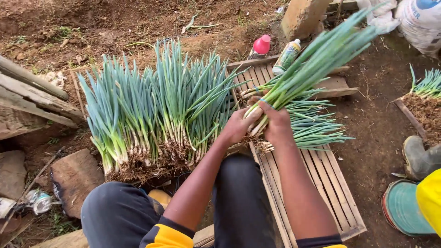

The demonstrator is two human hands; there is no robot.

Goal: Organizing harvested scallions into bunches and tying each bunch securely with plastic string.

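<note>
Spring onion bunch (307,69) looks light and floppy; left hand (236,126) and right hand (278,125) clamp its firm white base, leaves toward 2 o'clock.

A long row of green onions (156,115) stands leaning on the left, roots in soil. A wooden slat crate (321,183) lies on the dirt. Beyond it stand a pink-capped bottle (260,47) and a green-labelled bottle (286,57). At the right are a rubber boot (419,158), a white sack (420,20) and another onion pile (428,85).
</note>
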